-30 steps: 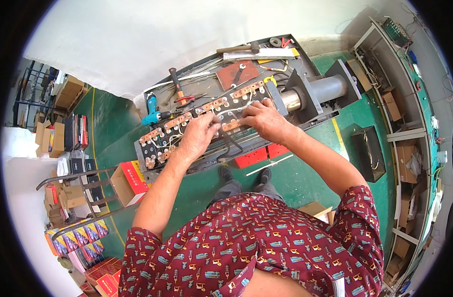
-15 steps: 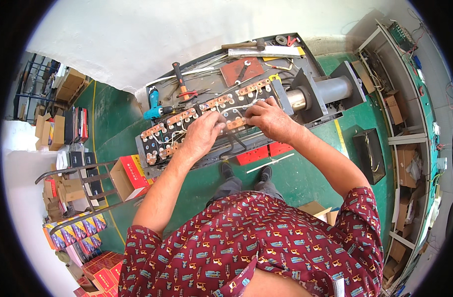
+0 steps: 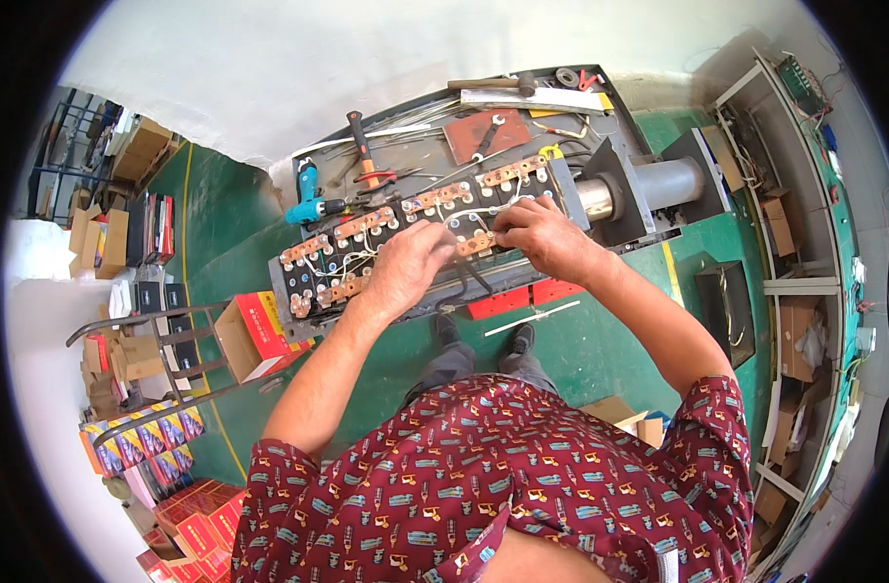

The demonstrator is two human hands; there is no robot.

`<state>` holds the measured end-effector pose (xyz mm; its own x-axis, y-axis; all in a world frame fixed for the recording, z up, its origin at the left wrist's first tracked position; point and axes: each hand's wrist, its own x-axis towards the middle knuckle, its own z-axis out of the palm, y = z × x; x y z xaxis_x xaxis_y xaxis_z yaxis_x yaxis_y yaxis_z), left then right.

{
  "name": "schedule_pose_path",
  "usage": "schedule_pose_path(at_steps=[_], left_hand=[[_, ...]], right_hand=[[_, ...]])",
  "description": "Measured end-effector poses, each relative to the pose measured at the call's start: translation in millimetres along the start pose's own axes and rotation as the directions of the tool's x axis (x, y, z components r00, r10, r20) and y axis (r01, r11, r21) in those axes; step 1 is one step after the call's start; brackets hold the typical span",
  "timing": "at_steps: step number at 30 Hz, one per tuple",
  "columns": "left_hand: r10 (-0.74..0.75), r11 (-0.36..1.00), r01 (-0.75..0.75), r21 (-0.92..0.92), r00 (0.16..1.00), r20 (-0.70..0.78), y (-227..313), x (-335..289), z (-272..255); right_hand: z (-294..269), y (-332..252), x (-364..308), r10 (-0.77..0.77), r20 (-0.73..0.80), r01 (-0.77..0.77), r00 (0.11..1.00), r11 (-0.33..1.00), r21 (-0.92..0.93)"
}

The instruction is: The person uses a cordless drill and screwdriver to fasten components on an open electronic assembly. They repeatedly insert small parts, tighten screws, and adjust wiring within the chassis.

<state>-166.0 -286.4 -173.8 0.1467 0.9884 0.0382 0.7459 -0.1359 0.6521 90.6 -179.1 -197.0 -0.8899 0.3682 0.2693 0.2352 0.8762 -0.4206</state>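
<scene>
A long black battery pack point(image 3: 339, 249) stands before me, its top lined with copper busbars point(image 3: 437, 199), round terminals and thin white wires point(image 3: 374, 257). Over its near row, at the left end of a short copper bar point(image 3: 476, 244), my left hand point(image 3: 412, 267) has its fingers curled together. Opposite it, my right hand point(image 3: 549, 239) pinches down at the bar's right end. What lies between the fingertips of either hand is too small and covered to make out. Dark cables point(image 3: 471, 279) hang on the near side of the pack, between my hands.
Behind the pack lie a teal drill point(image 3: 310, 194), a hammer point(image 3: 360, 146), pliers point(image 3: 379, 178), a wrench point(image 3: 488, 137) on a reddish board point(image 3: 460, 146) and a mallet point(image 3: 527, 85). A grey cylinder point(image 3: 669, 183) juts out right. Shelving point(image 3: 804, 288) stands further right, a red carton point(image 3: 262, 330) left.
The view has shifted slightly, so the bench sits a little further right. Both hands stay at the same copper bar, with only small finger movements.
</scene>
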Motion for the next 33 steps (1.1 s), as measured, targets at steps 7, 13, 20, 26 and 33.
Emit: schedule_pose_path(at_steps=[7, 13, 20, 26, 33], left_hand=[[0.012, 1.0, -0.012, -0.011, 1.0, 0.01, 1.7, 1.9, 1.7], [0.048, 0.991, -0.057, 0.123, 0.996, 0.074, 4.9, 6.7, 11.1], [0.04, 0.964, -0.103, 0.244, 0.966, 0.254, 2.6, 27.5, 7.5], [-0.066, 0.974, 0.0, 0.226, 0.956, 0.287, 12.2, 37.4, 7.4], [-0.073, 0.97, 0.03, 0.242, 0.983, 0.168, 17.3, 29.1, 17.0]], right_hand=[[-0.4, -5.1, -0.5, 0.027, -0.008, -0.028, 1.0, 0.999, -0.028], [0.1, -4.3, -0.8, 0.037, 0.004, -0.037, 0.999, 0.999, -0.027], [2.3, -2.5, -1.5, 0.027, -0.019, -0.028, 0.999, 0.998, -0.061], [2.2, -3.2, -1.9, 0.039, 0.0, -0.039, 0.999, 0.996, -0.077], [1.0, -1.9, -2.8, 0.04, -0.001, -0.04, 0.999, 0.997, -0.072]])
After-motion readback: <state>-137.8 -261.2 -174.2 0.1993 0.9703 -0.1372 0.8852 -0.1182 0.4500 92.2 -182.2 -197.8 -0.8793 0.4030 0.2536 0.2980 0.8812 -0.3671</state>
